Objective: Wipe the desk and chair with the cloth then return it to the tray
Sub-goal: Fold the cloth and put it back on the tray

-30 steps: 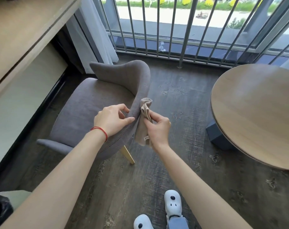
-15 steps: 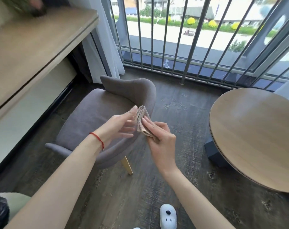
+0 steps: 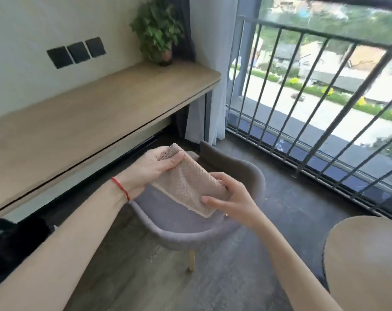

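A folded beige cloth [image 3: 188,184] is held in the air above the grey upholstered chair [image 3: 190,230]. My left hand [image 3: 154,167], with a red string at the wrist, grips the cloth's upper left end. My right hand [image 3: 233,198] grips its lower right end. The long wooden desk [image 3: 89,108] runs along the wall on the left, beyond the chair. No tray is in view.
A potted plant [image 3: 159,30] stands at the desk's far end by a white curtain [image 3: 204,122]. A metal railing [image 3: 314,122] lines the window on the right. A round wooden table [image 3: 365,259] sits at the lower right. Dark objects lie at the lower left.
The view has swung up and left, bringing the desk and plant into sight. The cloth has come off the chair back and now lies flat between both hands.
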